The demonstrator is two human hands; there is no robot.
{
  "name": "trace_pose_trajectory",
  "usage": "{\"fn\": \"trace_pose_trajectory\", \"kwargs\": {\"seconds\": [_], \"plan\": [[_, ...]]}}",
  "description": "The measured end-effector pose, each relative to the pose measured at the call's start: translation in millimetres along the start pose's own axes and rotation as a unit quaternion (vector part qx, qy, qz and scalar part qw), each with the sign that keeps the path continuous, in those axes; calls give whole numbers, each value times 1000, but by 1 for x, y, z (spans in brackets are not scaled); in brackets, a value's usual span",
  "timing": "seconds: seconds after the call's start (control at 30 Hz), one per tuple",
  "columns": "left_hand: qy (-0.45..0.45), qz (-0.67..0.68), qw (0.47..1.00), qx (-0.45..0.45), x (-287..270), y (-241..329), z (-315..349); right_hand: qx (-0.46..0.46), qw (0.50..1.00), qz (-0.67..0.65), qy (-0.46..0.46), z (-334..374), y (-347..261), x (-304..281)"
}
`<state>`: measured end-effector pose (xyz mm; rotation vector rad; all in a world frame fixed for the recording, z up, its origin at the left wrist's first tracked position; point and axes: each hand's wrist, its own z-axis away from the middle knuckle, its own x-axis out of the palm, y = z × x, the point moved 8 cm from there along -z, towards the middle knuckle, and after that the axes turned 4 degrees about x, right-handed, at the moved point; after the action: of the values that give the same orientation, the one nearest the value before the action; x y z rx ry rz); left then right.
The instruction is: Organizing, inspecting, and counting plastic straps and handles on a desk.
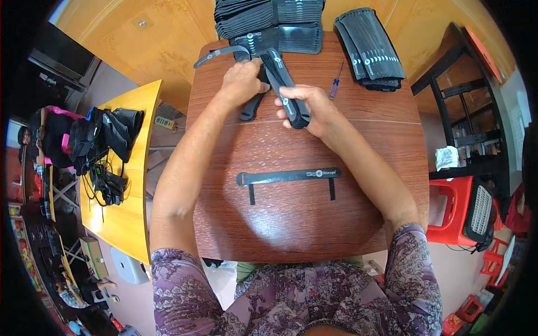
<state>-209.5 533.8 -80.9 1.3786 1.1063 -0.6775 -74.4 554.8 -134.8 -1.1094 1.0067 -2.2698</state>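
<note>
My right hand [314, 106] is closed round a bundle of long black storage straps [283, 84], thumb on top, the rounded ends pointing toward me. Left of it, my left hand [242, 81] has its fingers curled over another black strap [250, 109], whose lower end shows below the fingers. Part of that grip is hidden by the back of the hand. A loose strap end [216, 54] arches out to the left above this hand. Nearer to me, a single black strap [288, 176] lies crosswise on the brown table [314, 235], touching two short black strips [332, 189].
Stacked black straps [269, 19] fill the table's far edge, with another pile [370, 50] at far right. A blue-handled screwdriver [334, 88] lies near that pile. A yellow table [134, 173] with black bags and cables stands left; a red stool [451, 210] stands right.
</note>
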Motion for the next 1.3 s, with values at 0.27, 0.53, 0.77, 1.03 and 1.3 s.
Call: {"fn": "trace_pose_trajectory", "kwargs": {"seconds": [0.27, 0.53, 0.77, 1.03, 1.3], "plan": [[244, -97, 962, 70, 2, -7, 19, 39, 998, 29, -27, -8, -3, 12], [268, -78, 956, 91, 3, -8, 18, -14, 995, 68, 76, -48, -31, 10], [283, -102, 948, 107, 4, -5, 18, -65, 986, -87, 128, -65, -21, 6], [298, -1, 954, 21, 2, -27, 19, -54, 983, -139, 107, -69, -11, 6], [273, 16, 961, -36, 3, -34, 17, -1, 991, -91, 99, -50, -16, -1]]}}
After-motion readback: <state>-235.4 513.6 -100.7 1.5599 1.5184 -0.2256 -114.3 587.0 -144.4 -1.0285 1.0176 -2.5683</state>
